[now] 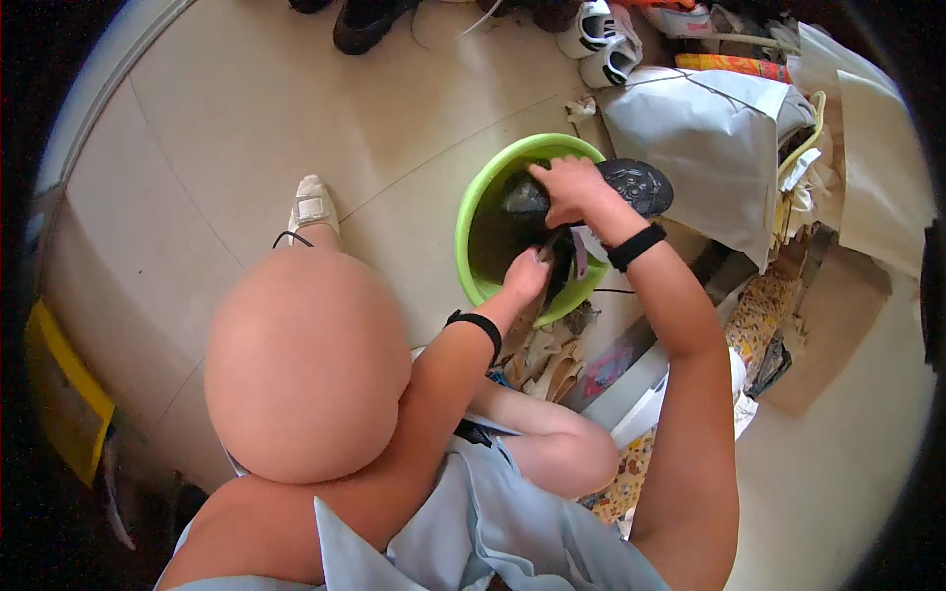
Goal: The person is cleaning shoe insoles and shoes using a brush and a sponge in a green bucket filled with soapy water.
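A lime-green bucket [463, 231] stands on the floor in front of me, with dark, wet-looking contents inside. My right hand [572, 189] reaches over its far side, fingers curled on a black shoe [639, 187]. The shoe's patterned sole sticks out past the right rim. Lower in the bucket, my left hand [528, 274] is closed, and what it grips is dark and partly hidden. Beside it is a narrow mauve strip [579, 254], perhaps a handle. Black bands circle both wrists.
White sneakers [603, 44] and a dark shoe [370, 25] lie at the far side. A large white bag [695, 138] and cardboard [838, 315] crowd the right. Scraps of paper [552, 369] lie beside the bucket. My bent knee [305, 364] rises on the left.
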Motion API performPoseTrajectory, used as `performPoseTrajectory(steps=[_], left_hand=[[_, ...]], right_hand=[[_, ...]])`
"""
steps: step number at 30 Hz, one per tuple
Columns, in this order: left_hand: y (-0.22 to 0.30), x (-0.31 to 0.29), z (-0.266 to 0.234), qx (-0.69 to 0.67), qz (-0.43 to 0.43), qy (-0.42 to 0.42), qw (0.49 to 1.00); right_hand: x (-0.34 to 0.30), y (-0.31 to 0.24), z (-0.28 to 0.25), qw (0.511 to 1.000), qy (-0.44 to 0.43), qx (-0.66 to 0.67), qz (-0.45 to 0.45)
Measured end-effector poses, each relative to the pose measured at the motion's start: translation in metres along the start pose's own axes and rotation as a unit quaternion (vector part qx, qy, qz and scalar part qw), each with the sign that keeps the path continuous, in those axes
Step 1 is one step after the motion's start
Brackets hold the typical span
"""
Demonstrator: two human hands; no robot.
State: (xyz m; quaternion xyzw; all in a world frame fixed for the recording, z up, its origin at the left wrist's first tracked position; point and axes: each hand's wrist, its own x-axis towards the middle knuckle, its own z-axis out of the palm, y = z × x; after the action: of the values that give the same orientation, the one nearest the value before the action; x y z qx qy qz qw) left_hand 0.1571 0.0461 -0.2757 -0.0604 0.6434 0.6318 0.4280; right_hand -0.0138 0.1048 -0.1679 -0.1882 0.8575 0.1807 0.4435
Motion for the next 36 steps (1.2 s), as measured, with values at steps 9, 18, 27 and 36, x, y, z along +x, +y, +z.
performPoseTrajectory(steps=[9,18,27,36], left_hand=[[0.016,-0.013,-0.009,-0.01,-0.003,-0.038,0.999],[0.012,-0.004,0.0,0.066,-0.008,-0.073,0.995],[-0.045,0.016,0.024,0.188,0.118,-0.088,0.971],[-0.086,0.035,0.047,-0.03,0.158,-0.074,0.984]], right_hand=[[0.012,0.037,0.041,0.994,0.058,0.069,0.055],[0.026,-0.048,0.05,0.976,0.179,0.018,-0.119],[0.076,-0.075,0.111,0.967,-0.131,0.177,0.129],[0.089,-0.083,0.09,0.932,-0.251,0.251,-0.072]])
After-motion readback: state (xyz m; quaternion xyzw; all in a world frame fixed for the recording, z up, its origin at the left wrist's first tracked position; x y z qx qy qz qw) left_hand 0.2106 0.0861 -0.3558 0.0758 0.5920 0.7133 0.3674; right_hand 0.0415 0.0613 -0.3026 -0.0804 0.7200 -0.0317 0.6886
